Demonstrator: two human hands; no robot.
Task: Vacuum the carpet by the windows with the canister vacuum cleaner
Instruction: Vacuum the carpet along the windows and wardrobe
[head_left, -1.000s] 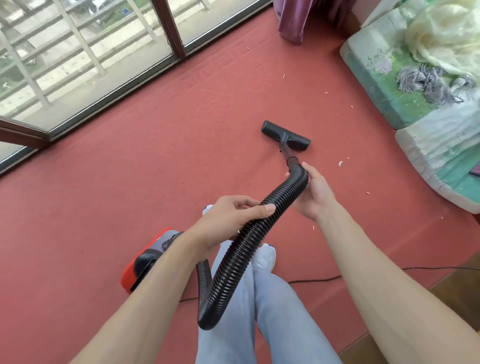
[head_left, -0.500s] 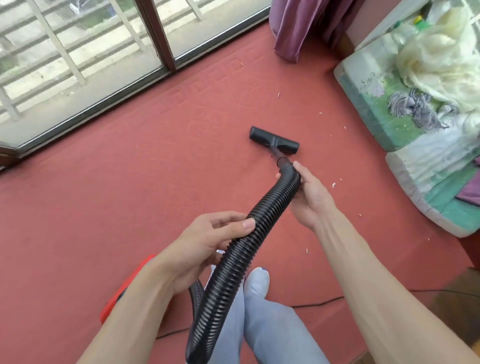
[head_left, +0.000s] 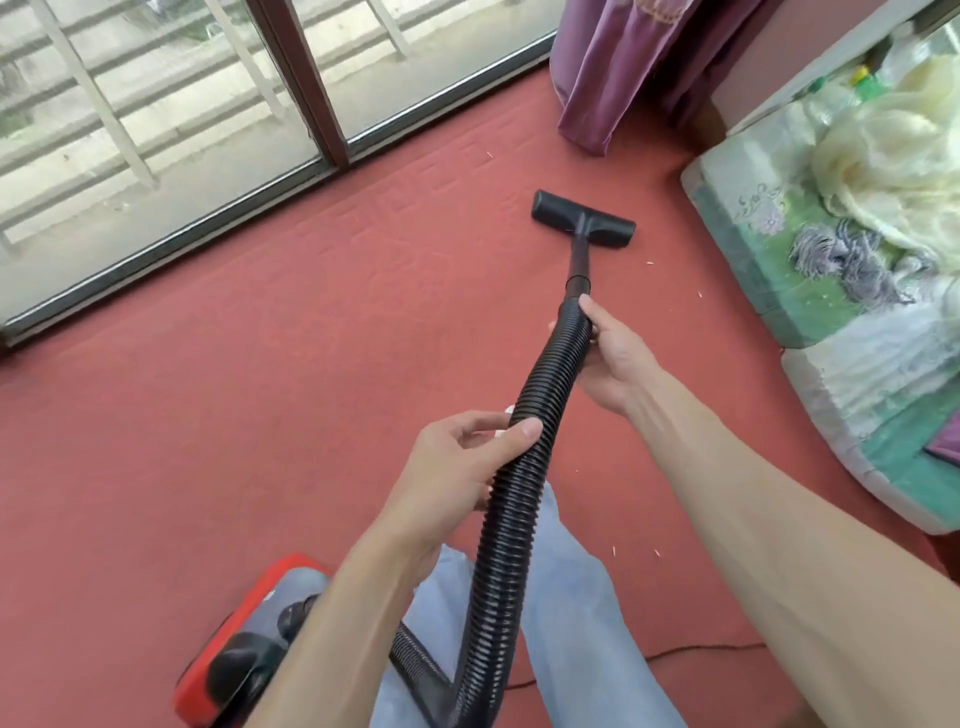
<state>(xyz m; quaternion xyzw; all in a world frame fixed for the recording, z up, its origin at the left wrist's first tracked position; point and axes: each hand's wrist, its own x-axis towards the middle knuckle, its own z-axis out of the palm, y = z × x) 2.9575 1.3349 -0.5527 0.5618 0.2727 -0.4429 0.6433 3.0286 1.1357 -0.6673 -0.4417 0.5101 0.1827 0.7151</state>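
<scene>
Clearly the black ribbed plastic hose (head_left: 519, 493) is light and floppy. It sags in a loop between the red-and-grey canister vacuum cleaner (head_left: 249, 639), which sits on the red carpet (head_left: 260, 415) by the person's legs, and the flat black floor nozzle (head_left: 582, 219), which lies on the carpet near the sliding glass windows (head_left: 156, 130). The right hand (head_left: 608, 358) wraps the hose's front end just behind the short rigid black tube (head_left: 579, 260), probably the best steering point. The left hand (head_left: 462, 467) curls round the hose further back. Its ridges should give good purchase.
</scene>
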